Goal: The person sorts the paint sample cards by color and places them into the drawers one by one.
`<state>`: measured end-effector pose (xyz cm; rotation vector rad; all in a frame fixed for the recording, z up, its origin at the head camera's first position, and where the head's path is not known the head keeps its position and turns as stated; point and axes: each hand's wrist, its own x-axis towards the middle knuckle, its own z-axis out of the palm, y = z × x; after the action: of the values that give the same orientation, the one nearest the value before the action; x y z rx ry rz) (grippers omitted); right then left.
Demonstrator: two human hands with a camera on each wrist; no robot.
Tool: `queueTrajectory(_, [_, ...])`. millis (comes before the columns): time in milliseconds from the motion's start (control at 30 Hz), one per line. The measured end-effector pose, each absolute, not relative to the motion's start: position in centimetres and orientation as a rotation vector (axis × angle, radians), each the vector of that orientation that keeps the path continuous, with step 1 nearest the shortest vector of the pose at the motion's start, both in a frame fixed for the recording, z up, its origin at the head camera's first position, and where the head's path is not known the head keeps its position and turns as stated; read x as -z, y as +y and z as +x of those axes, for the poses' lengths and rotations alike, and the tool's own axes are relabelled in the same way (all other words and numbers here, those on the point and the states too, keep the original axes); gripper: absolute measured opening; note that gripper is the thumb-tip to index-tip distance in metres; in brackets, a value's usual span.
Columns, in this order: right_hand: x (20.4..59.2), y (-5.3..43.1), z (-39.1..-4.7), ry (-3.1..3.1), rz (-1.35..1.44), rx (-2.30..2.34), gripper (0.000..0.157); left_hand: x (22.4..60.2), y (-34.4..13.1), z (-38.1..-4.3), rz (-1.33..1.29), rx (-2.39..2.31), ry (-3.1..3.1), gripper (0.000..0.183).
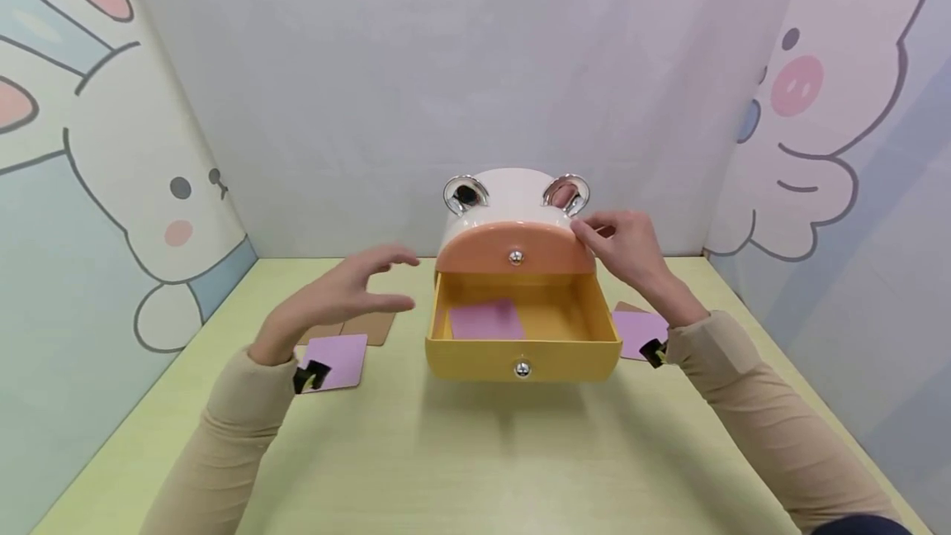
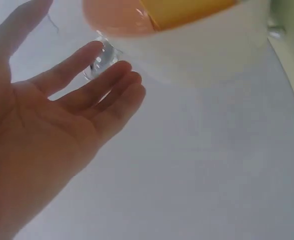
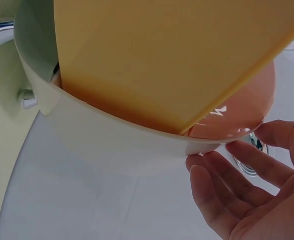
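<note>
A small two-drawer storage box [image 1: 513,192] with a white rounded shell and silver ring ears stands on the table. Its upper drawer [image 1: 475,250], orange with a silver knob, is closed. The yellow lower drawer [image 1: 568,360] is pulled out and holds a purple square card [image 1: 486,320]. My right hand [image 1: 627,248] grips the shell's upper right edge by the ear; its thumb lies at the orange front and its curled fingers at the white side [image 3: 126,150]. To the left of the box, my left hand [image 1: 334,291] hangs in the air, fingers spread and holding nothing.
On the left, a purple card [image 1: 338,360] lies beside brown cards [image 1: 373,327]. Another purple card [image 1: 635,333] lies to the right, partly behind my right wrist, with a brown card edge behind it. Walls with cartoon animals enclose the table [image 1: 483,469] on both sides.
</note>
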<state>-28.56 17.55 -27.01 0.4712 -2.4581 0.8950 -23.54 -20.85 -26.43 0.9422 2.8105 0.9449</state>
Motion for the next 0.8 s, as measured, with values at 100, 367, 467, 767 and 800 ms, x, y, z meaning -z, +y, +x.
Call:
queueTrajectory(100, [26.9,17.6,-28.5,-2.462,0.463,-0.893,0.033,28.3,-23.6,-24.0,0.823,-0.844,2.815,0.064])
queueTrajectory(367, [26.6,17.6,-28.6,-2.448,0.472,-0.894,0.033,35.3,-29.4,-25.4,0.806,-0.713,2.734,0.078])
queueTrajectory(467, [26.9,17.6,-28.6,-2.45,0.474,-0.9,0.032,36.7,-30.2,-25.0,0.748,-0.68,2.727,0.086])
queueTrajectory(767, [27.2,17.7,-28.5,-2.469,0.454,-0.912,0.033,38.9,-31.1,-24.5,0.57,-0.597,2.73,0.099])
queueTrajectory(800, [27.1,17.6,-28.5,-2.471,0.458,-0.911,0.034,39.0,-31.2,-24.5,0.559,-0.595,2.732,0.099])
